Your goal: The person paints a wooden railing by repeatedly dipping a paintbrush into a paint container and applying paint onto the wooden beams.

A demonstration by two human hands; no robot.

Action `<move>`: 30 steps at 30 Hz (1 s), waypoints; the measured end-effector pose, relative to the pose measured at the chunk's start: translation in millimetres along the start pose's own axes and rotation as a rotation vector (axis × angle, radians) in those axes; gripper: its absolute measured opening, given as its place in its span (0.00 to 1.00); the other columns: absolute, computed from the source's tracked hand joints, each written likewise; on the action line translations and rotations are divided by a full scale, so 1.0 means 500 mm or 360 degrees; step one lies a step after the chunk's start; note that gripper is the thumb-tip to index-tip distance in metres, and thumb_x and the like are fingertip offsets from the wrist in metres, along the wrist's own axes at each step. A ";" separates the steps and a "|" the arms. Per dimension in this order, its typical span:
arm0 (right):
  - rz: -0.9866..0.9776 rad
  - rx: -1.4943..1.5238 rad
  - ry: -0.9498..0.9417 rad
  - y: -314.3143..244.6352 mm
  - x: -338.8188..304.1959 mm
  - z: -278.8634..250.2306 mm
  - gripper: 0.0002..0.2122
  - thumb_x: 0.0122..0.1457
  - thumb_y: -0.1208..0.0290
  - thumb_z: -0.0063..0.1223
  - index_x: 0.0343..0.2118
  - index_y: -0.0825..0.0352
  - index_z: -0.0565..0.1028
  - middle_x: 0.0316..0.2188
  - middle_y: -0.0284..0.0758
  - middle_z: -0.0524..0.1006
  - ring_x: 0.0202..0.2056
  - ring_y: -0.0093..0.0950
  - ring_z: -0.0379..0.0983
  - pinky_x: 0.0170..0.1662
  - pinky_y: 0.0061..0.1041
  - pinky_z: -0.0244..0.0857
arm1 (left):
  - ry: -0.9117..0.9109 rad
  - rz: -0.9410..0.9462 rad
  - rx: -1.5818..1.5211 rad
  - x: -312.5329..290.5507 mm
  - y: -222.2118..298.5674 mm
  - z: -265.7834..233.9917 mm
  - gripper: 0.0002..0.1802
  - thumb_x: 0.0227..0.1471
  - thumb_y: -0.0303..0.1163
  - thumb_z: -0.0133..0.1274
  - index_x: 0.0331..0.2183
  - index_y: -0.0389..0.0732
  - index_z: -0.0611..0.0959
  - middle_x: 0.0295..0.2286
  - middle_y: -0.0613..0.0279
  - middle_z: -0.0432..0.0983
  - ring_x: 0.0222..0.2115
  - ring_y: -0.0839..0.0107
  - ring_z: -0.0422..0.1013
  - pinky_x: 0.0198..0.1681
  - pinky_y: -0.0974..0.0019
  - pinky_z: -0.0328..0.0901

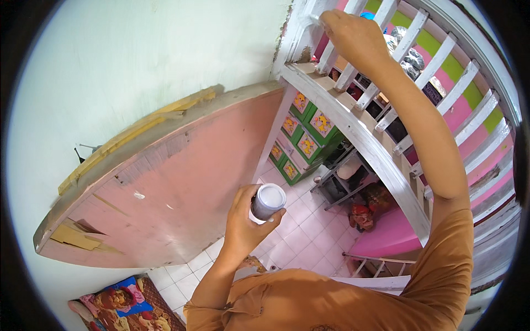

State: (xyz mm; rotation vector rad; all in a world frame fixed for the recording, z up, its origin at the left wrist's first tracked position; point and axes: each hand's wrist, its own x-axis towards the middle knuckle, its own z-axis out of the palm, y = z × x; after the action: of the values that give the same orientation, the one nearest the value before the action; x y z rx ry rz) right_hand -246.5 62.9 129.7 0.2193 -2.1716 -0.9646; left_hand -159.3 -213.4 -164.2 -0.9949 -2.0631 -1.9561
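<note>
My left hand is wrapped round a small can of white paint, held upright in front of my chest. White shows across its round top. Up at the top of the view, my right hand is closed on what looks like a paintbrush; most of it is hidden by the fingers. Its pale end meets the white wooden post beside the wall. Below that arm runs a slatted wooden railing, its white coat patchy and worn.
A pink wooden panel with chipped edges stands at the left, yellow strips lying along its top. Far below are a tiled floor, green drawers, a dark rack, a ladder and a patterned mattress.
</note>
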 end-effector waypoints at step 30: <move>0.1476 0.0672 0.0127 -0.003 -0.436 -0.571 0.13 0.68 0.65 0.55 0.48 0.69 0.80 0.19 0.29 0.74 0.20 0.19 0.69 0.24 0.22 0.59 | -0.0852 0.0150 -0.0614 -0.050 0.019 0.234 0.34 0.43 0.24 0.71 0.51 0.34 0.74 0.45 0.58 0.71 0.49 0.66 0.71 0.56 0.60 0.66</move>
State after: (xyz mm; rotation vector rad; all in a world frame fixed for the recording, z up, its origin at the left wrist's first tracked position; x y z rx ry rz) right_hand 105.2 -9.5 134.0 -0.5121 -2.0227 0.0242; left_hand -95.0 -114.5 -186.6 -1.8310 -1.8292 -2.2731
